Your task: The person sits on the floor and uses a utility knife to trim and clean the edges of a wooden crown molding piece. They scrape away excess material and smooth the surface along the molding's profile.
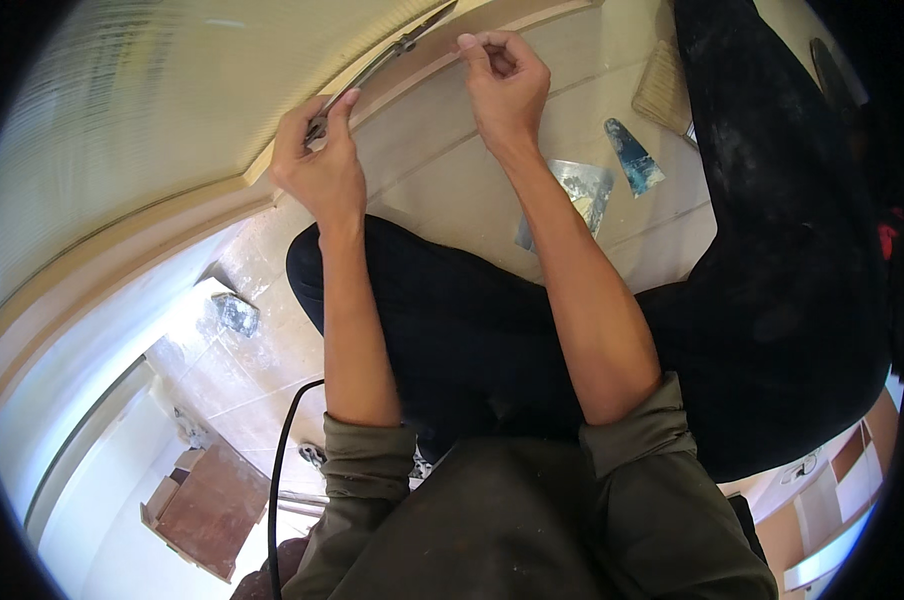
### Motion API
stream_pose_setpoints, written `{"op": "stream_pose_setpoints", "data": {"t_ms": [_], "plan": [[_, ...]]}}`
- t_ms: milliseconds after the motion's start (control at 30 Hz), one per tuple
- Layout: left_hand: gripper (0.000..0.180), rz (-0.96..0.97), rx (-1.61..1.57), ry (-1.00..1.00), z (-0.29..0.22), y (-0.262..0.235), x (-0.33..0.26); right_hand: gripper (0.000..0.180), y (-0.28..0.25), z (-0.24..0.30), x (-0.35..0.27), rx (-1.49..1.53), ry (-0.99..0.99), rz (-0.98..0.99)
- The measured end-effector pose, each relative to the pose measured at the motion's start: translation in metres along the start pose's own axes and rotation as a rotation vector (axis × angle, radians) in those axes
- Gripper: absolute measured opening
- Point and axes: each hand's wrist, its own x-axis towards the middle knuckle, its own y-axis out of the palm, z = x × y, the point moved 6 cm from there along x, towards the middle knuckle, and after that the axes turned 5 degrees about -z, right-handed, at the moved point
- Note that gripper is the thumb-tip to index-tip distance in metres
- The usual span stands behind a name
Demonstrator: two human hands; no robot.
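My left hand (322, 165) is closed around a slim metal tool (372, 68) with a dark, narrow tip and a small knob or pivot partway along. I cannot tell its exact kind. It slants up and right along the cream frame (197, 205) of a ribbed, yellowish panel (162, 110). To the right of the tool's tip, my right hand (510, 90) is raised, thumb and forefinger pinched together. Whatever may be between those fingertips is too small to make out. The hands are apart.
On the tiled floor right of my right forearm lie a smeared flat plate (584, 188), a blue stained scraper-like piece (632, 158) and a beige block-like object (662, 88). My bent legs (792, 250) frame this area. At lower left are a black cable (277, 470) and a brown box (212, 510).
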Motion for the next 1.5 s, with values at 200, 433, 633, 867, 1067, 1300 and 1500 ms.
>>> {"op": "stream_pose_setpoints", "data": {"t_ms": [200, 433, 633, 867, 1067, 1300, 1500], "plan": [[0.016, -0.089, -0.249, -0.287, 0.006, -0.049, -0.019, 0.019, 0.001, 0.044, 0.001, -0.277, -0.495, 0.062], [0.02, -0.11, -0.267, -0.405, 0.009, -0.076, -0.038, 0.02, 0.012, 0.055, 0.023, -0.549, -0.994, 0.355], [0.018, -0.14, -0.325, -0.378, 0.006, -0.068, -0.037, 0.016, 0.016, 0.071, 0.026, -0.604, -1.202, 0.468], [0.018, -0.173, -0.361, -0.359, 0.011, -0.072, -0.039, 0.011, 0.007, 0.073, 0.025, -0.609, -1.128, 0.523], [0.017, -0.144, -0.374, -0.368, 0.012, -0.071, -0.04, 0.013, 0.012, 0.073, 0.022, -0.741, -1.307, 0.628], [0.015, -0.15, -0.428, -0.334, 0.011, -0.071, -0.039, 0.012, 0.028, 0.074, 0.02, -0.933, -1.671, 0.815], [0.019, -0.127, -0.426, -0.349, 0.014, -0.07, -0.041, 0.012, 0.037, 0.071, 0.024, -0.957, -1.694, 0.915]]}}
